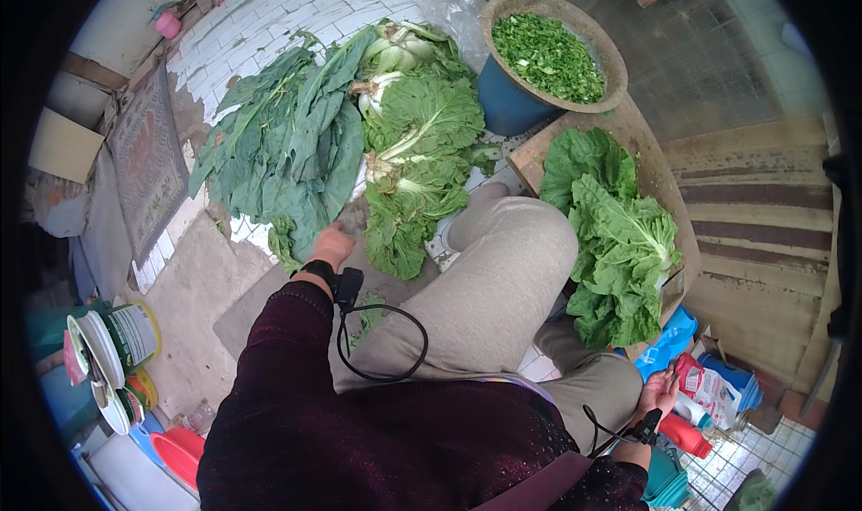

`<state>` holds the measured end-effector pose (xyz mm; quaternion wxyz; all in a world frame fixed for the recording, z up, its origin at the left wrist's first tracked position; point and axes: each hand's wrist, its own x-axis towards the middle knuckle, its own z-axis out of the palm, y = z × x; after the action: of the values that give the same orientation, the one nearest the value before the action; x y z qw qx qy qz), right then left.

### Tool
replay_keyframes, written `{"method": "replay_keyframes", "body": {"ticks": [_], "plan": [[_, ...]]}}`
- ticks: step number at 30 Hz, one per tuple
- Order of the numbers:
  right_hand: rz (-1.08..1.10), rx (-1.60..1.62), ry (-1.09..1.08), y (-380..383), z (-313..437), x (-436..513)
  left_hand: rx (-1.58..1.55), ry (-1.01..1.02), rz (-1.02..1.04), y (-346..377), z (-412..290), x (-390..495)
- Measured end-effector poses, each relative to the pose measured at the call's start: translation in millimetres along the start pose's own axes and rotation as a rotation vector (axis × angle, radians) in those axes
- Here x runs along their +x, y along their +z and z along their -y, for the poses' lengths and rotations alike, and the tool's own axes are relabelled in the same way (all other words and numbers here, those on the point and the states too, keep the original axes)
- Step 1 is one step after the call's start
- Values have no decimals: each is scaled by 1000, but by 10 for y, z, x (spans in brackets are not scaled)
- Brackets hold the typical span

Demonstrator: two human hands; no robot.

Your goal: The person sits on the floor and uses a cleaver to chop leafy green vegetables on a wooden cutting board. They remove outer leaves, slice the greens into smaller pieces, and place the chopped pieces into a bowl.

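My left hand (332, 243) reaches to the lower edge of a heap of dark green leaves (296, 127) on the floor; its fingertips are partly hidden, so its hold cannot be told. To the right of it lie several leafy cabbages (424, 120) with pale stems. My right hand (660, 391) is beside my knee at the lower right, fingers loosely curled, with nothing visible in it. Above it, a leafy green cabbage (619, 241) rests on a wooden board (636, 117). A blue tub (512, 97) full of chopped greens (549, 56) stands at the board's far end.
A clear plastic bag (454, 12) lies beside the tub. Stacked plastic buckets (131, 336) and a red basin (178, 450) stand at the lower left. A red bottle (683, 435) and a blue bag (667, 342) lie at the lower right. A patterned mat (149, 167) is at the left.
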<state>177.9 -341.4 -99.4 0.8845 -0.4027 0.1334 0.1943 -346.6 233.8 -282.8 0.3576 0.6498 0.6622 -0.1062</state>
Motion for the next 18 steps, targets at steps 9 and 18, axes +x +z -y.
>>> {"method": "replay_keyframes", "body": {"ticks": [9,18], "plan": [[-69,-140,79,252,-18,-66,173,129,29,185,-1430,766],[-128,-169,142,380,-49,-57,-53,276,-97,687,-1100,861]]}}
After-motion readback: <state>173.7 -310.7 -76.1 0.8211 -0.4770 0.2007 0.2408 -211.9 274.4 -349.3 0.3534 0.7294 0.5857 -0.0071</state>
